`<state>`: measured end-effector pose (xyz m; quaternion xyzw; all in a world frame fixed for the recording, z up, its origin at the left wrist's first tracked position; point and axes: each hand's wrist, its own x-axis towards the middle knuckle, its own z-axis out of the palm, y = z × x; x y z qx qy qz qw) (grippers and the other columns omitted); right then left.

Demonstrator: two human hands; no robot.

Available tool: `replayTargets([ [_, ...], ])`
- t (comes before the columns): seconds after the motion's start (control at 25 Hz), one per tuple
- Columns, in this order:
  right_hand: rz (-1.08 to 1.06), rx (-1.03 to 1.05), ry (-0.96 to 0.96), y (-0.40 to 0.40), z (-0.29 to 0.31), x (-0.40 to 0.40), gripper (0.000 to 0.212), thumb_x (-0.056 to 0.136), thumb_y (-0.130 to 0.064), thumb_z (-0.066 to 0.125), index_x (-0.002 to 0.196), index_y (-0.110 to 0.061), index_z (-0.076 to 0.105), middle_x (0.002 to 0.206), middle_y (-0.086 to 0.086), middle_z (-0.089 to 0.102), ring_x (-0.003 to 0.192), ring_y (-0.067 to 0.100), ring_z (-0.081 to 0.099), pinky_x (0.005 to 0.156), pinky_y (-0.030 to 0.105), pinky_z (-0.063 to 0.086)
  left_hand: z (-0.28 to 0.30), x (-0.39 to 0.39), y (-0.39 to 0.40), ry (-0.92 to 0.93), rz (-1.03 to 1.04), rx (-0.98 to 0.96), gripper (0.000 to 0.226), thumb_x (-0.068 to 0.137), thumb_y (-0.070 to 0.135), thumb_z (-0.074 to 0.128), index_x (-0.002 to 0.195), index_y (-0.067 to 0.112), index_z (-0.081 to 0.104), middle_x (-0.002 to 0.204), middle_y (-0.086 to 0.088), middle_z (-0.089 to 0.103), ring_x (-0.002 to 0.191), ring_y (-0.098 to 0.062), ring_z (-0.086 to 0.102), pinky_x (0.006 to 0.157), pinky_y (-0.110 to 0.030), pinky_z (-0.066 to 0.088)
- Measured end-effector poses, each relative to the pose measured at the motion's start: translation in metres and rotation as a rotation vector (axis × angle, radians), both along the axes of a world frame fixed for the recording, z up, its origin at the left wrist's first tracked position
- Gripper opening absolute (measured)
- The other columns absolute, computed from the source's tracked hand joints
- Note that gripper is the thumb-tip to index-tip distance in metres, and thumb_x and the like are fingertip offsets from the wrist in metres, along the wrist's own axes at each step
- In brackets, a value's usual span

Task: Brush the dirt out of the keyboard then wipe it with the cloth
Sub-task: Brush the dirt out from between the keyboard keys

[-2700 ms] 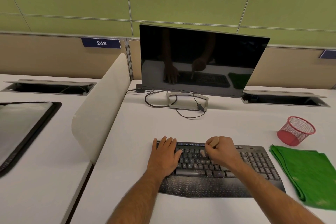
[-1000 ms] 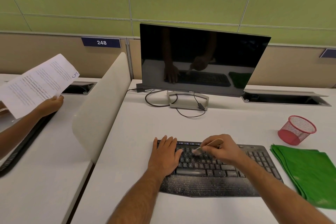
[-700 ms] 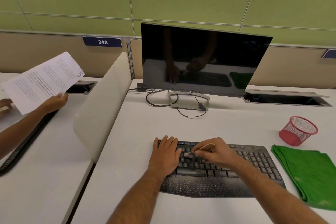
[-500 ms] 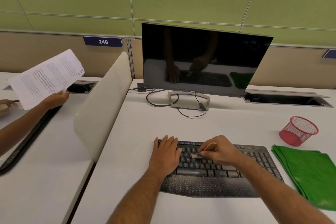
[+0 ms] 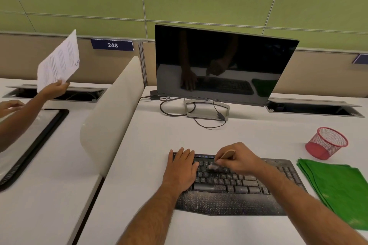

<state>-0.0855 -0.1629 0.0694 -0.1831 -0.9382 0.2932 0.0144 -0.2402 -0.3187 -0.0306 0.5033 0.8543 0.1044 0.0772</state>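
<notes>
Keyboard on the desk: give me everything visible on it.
The black full-size keyboard with curved palm rest looks like matte plastic and lies flat on the white desk, in front of the dark monitor. Pale specks cover its palm rest and lower keys. The left hand rests flat on its left end. The right hand holds a small wooden-handled brush with its bristles on the upper key rows. A folded green cloth lies just right of it.

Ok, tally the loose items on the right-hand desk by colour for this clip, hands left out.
Black: 2, the keyboard and the monitor
Green: 1, the folded cloth
Red: 1, the mesh cup
Tan: 1, the brush gripped in the right hand
Total: 5
</notes>
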Motion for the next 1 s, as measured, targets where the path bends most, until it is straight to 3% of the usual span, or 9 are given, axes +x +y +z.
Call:
replayTargets([
  [0.12, 0.046, -0.023, -0.037, -0.009, -0.005, -0.004, 0.009, 0.086, -0.026, 0.073, 0.094, -0.025, 0.077, 0.085, -0.018, 0.072, 0.080, -0.002, 0.065, 0.071, 0.014, 0.050, 0.000, 0.000, 0.000, -0.005, 0.001, -0.002, 0.057, 0.106, 0.047, 0.020, 0.157, 0.020, 0.022, 0.163, 0.001, 0.022, 0.152, -0.020, 0.008, 0.123, -0.049, -0.003],
  [0.32, -0.023, 0.006, -0.135, 0.006, -0.004, 0.006, 0.006, 0.084, -0.023, 0.074, 0.088, -0.024, 0.078, 0.083, -0.012, 0.074, 0.078, 0.001, 0.065, 0.077, 0.026, 0.055, 0.000, 0.000, 0.000, -0.010, 0.000, 0.004, 0.057, 0.106, 0.046, 0.020, 0.157, 0.020, 0.022, 0.163, 0.001, 0.022, 0.152, -0.019, 0.008, 0.123, -0.048, -0.004],
  [0.76, -0.050, 0.114, -0.224, 0.023, 0.002, 0.020, 0.006, 0.079, -0.021, 0.073, 0.082, -0.022, 0.078, 0.075, -0.010, 0.073, 0.071, 0.001, 0.065, 0.069, 0.021, 0.053, 0.001, 0.001, -0.001, -0.007, -0.003, -0.002, 0.057, 0.107, 0.046, 0.019, 0.157, 0.020, 0.021, 0.164, 0.000, 0.021, 0.152, -0.020, 0.008, 0.123, -0.047, -0.005],
  [1.0, -0.167, 0.072, -0.046, 0.024, 0.002, 0.030, 0.008, 0.081, -0.017, 0.072, 0.077, -0.020, 0.077, 0.070, -0.014, 0.071, 0.066, -0.002, 0.062, 0.060, 0.012, 0.043, 0.001, 0.003, -0.001, 0.030, -0.008, -0.036, 0.059, 0.106, 0.047, 0.016, 0.158, 0.018, 0.018, 0.165, -0.002, 0.017, 0.153, -0.021, 0.005, 0.123, -0.048, -0.006],
])
